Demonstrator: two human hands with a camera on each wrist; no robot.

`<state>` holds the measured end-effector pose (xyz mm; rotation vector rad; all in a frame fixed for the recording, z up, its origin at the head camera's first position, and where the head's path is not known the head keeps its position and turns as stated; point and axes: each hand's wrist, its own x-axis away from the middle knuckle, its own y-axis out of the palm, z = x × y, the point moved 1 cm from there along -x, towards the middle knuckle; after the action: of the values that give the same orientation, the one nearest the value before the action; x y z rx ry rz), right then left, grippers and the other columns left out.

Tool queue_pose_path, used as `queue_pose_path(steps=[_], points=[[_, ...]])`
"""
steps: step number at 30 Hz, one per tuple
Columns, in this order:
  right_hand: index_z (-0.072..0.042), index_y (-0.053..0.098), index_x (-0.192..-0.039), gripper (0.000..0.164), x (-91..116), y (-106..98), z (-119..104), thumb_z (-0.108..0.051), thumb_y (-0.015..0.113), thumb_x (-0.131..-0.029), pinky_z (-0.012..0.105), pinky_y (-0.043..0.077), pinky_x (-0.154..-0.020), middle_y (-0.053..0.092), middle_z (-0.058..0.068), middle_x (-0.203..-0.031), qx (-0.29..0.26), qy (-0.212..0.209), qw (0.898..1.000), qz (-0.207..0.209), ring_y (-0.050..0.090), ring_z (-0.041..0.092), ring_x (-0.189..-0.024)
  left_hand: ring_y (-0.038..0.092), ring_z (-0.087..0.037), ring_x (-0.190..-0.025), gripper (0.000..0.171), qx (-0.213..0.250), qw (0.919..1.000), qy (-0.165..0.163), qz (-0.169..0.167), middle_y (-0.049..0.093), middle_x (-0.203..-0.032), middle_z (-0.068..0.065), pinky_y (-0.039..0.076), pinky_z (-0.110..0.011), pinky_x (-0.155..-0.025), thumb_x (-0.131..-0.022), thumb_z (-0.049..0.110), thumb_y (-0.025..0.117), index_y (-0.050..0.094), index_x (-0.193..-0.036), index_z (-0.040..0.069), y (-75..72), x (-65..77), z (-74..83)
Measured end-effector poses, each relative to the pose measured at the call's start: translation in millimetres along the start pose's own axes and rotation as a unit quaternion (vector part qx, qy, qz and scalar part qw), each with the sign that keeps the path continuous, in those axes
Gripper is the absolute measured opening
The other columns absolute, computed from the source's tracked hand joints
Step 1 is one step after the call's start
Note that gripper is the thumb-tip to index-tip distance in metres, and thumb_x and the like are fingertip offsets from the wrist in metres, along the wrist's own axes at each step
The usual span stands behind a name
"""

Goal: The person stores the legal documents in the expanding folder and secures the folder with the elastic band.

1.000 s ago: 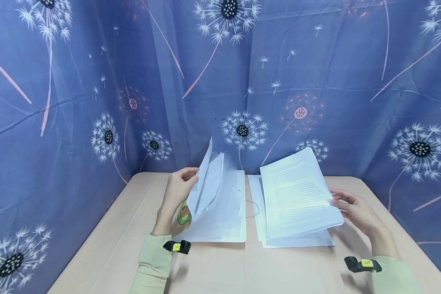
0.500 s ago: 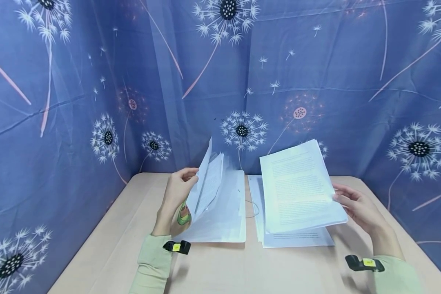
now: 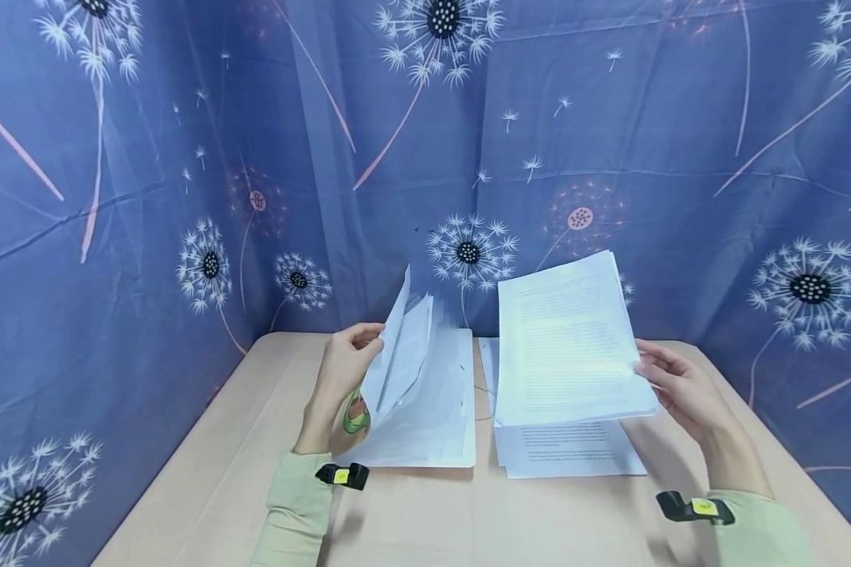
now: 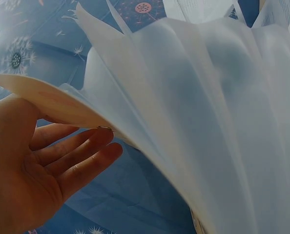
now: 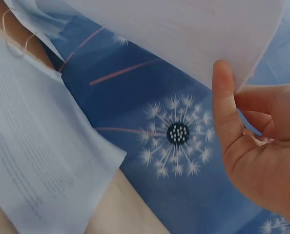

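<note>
My left hand (image 3: 347, 358) pinches the raised cover of a folder (image 3: 468, 441) with translucent sleeves, which stands half open on the left. Part of a green and brown picture shows on the cover's outer side. Printed pages (image 3: 409, 354) lean among its sleeves. On the right, my right hand (image 3: 684, 390) pinches a few printed sheets (image 3: 570, 346) by their right edge, thumb on the near face. These sheets are tilted up above more printed paper (image 3: 574, 453) lying on the table. In the left wrist view, the sleeves (image 4: 194, 107) fan out beside the fingers.
A thin pale cord loop (image 3: 484, 416) lies between the folder and the papers, partly covered. The beige table (image 3: 425, 520) runs back to a blue curtain (image 3: 369, 213) printed with dandelions, which also hangs at both sides.
My right hand has lifted its sheets higher and tipped them more upright, uncovering more of the printed paper below. My left hand and the folder have stayed in place.
</note>
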<state>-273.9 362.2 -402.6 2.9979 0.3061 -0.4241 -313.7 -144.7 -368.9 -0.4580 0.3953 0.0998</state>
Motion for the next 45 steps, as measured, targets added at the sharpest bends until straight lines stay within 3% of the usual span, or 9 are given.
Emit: queue_pose_path(steps=[11, 20, 29, 38, 45], points=[[-0.013, 0.056, -0.135, 0.039, -9.2, 27.9, -13.6, 0.001, 0.052, -0.1, 0.021, 0.056, -0.072, 0.066, -0.001, -0.104, -0.025, -0.009, 1.0, 0.006, 0.068, 0.009, -0.089, 0.067, -0.02, -0.093, 0.028, 0.005, 1.0, 0.001, 0.002, 0.073, -0.104, -0.005, 0.054, -0.038, -0.082, -0.092, 0.021, 0.061, 0.074, -0.116, 0.016, -1.9, -0.3, 2.7], [-0.017, 0.057, -0.134, 0.039, -8.8, 40.1, -10.5, -0.003, 0.056, -0.099, 0.021, 0.056, -0.069, 0.065, -0.002, -0.101, -0.029, 0.011, 0.999, 0.026, 0.068, 0.008, -0.087, 0.067, -0.02, -0.093, 0.029, 0.01, 0.9999, 0.002, -0.004, 0.074, -0.103, -0.006, 0.054, -0.036, -0.082, -0.091, 0.02, 0.061, 0.074, -0.117, 0.014, 4.1, -2.7, 3.2], [-0.017, 0.059, -0.13, 0.036, -13.4, 54.6, -7.7, 0.001, 0.054, -0.099, 0.019, 0.056, -0.068, 0.065, -0.002, -0.098, -0.079, 0.009, 0.996, 0.027, 0.067, 0.008, -0.084, 0.068, -0.021, -0.091, 0.029, 0.011, 0.9999, 0.006, -0.004, 0.074, -0.102, -0.007, 0.054, -0.037, -0.083, -0.091, 0.016, 0.062, 0.074, -0.117, 0.013, 4.1, -2.2, 2.3], [-0.016, 0.057, -0.129, 0.034, -27.6, 75.6, -7.1, -0.002, 0.056, -0.098, 0.015, 0.051, -0.064, 0.065, -0.004, -0.098, -0.07, 0.014, 0.997, 0.033, 0.064, 0.004, -0.08, 0.068, -0.02, -0.091, 0.03, 0.011, 0.9999, 0.005, 0.001, 0.074, -0.102, -0.005, 0.054, -0.036, -0.082, -0.091, 0.02, 0.061, 0.074, -0.117, 0.014, 0.9, -0.9, -2.1], [-0.017, 0.054, -0.132, 0.035, -30.7, 88.8, -3.0, -0.008, 0.058, -0.099, 0.015, 0.044, -0.058, 0.059, -0.009, -0.094, -0.041, 0.044, 0.997, 0.053, 0.053, 0.002, -0.072, 0.069, -0.02, -0.092, 0.029, 0.008, 1.0, -0.001, 0.0, 0.074, -0.103, -0.005, 0.055, -0.038, -0.083, -0.091, 0.02, 0.062, 0.074, -0.117, 0.015, 2.4, -1.6, -5.2]])
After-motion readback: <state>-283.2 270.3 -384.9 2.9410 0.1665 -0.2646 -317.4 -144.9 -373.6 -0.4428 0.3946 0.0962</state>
